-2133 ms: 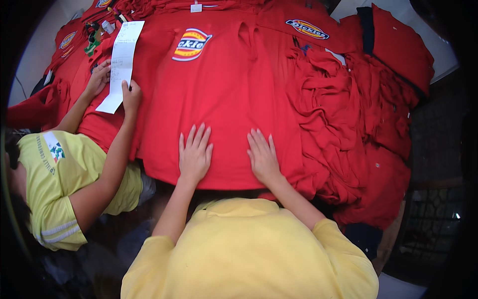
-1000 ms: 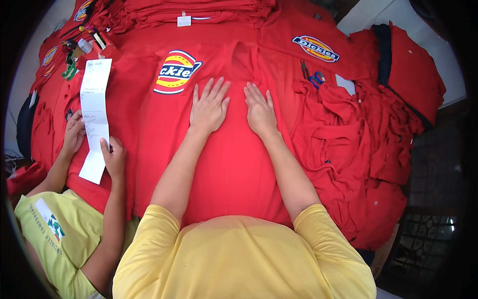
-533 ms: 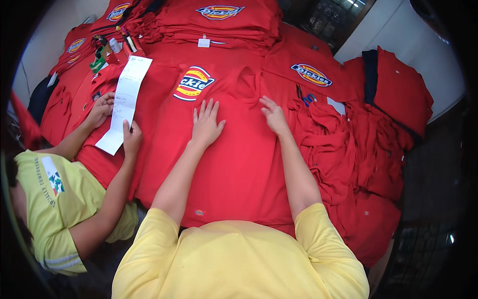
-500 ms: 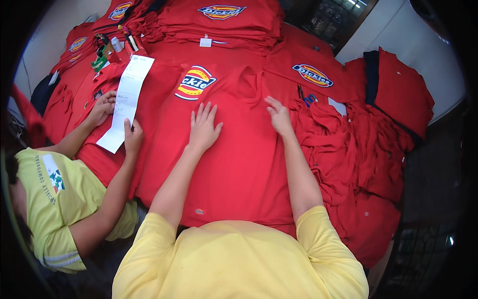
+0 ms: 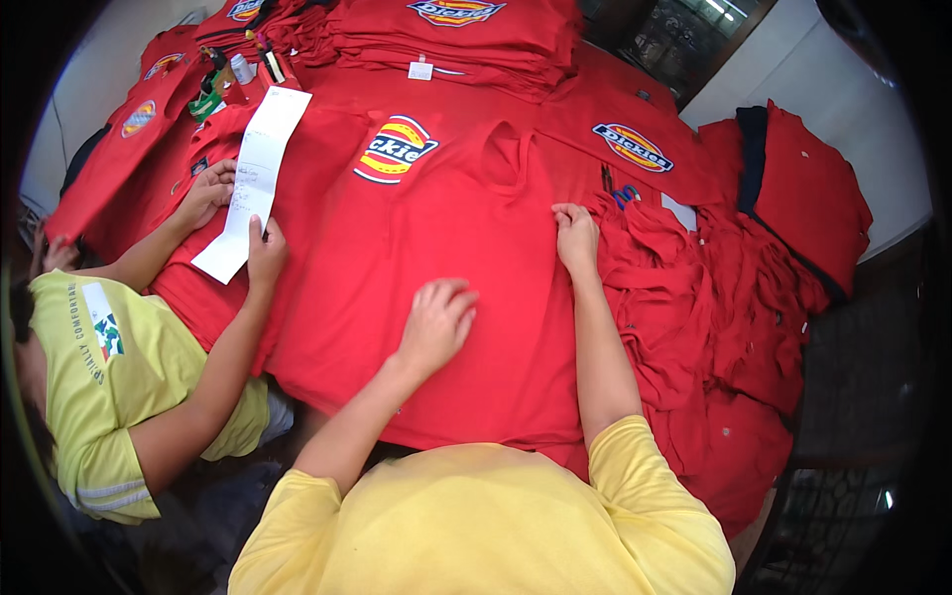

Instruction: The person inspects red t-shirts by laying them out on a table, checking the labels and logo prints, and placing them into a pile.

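Note:
A red garment (image 5: 466,238) lies spread out in front of me, with a printed oval emblem near its far left side and a round opening at the far end. Over its middle is my left hand (image 5: 436,322), slightly blurred, fingers loosely bent and apart, holding nothing. Along the garment's right edge, my right hand (image 5: 577,238) has its fingertips and thumb pinched together on the cloth. Just beyond that hand are blue-handled scissors (image 5: 625,196) on the red fabric.
To my left, a person in a yellow-green shirt holds a long white paper slip (image 5: 254,188). Folded red garments (image 5: 446,55) are stacked at the far side. Crumpled red garments (image 5: 664,297) heap up on the right. A white bottle (image 5: 241,68) stands at the far left beside pens.
My left hand has lifted from near the emblem and come back toward me. My right hand has shifted slightly nearer and closed on the garment's edge. At far left, red cloth has spread out.

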{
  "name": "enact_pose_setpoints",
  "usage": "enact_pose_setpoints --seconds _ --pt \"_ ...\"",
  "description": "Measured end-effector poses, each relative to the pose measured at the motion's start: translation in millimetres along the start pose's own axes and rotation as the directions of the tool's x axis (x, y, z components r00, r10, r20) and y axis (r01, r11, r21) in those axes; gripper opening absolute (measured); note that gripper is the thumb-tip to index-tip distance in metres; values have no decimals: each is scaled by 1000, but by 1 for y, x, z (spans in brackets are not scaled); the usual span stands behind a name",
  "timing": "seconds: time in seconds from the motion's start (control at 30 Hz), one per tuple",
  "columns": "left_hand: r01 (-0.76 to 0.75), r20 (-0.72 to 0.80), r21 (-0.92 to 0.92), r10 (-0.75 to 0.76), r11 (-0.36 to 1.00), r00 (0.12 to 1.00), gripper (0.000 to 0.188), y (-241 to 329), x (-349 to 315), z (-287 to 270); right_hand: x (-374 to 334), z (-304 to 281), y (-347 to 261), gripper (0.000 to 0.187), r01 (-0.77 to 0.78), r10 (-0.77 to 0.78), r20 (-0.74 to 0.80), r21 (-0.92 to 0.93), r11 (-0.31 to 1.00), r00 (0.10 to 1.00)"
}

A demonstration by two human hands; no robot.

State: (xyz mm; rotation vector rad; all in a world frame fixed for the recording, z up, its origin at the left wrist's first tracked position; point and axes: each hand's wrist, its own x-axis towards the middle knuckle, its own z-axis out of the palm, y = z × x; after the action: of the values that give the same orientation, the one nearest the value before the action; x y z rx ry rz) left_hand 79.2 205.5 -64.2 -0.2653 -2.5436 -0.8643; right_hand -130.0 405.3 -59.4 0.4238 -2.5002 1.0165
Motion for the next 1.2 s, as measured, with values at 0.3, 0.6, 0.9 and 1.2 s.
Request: enact_pose_setpoints --seconds 0.3,0.6,0.9,1.2 --pt "55 -115 42 -50 998 992 26 -55 133 22 104 -30 79 27 -66 32 -145 -237 969 989" --pt "199 54 79 -203 977 978 37 -81 176 55 125 -34 135 35 -332 349 -20 -370 868 937" --pt "292 96 52 -296 955 950 34 -77 186 53 121 -24 117 29 -97 116 3 -532 841 993" --pt "395 207 -647 -348 652 914 21 -79 175 24 59 -30 -39 35 -213 -69 485 501 839 872"
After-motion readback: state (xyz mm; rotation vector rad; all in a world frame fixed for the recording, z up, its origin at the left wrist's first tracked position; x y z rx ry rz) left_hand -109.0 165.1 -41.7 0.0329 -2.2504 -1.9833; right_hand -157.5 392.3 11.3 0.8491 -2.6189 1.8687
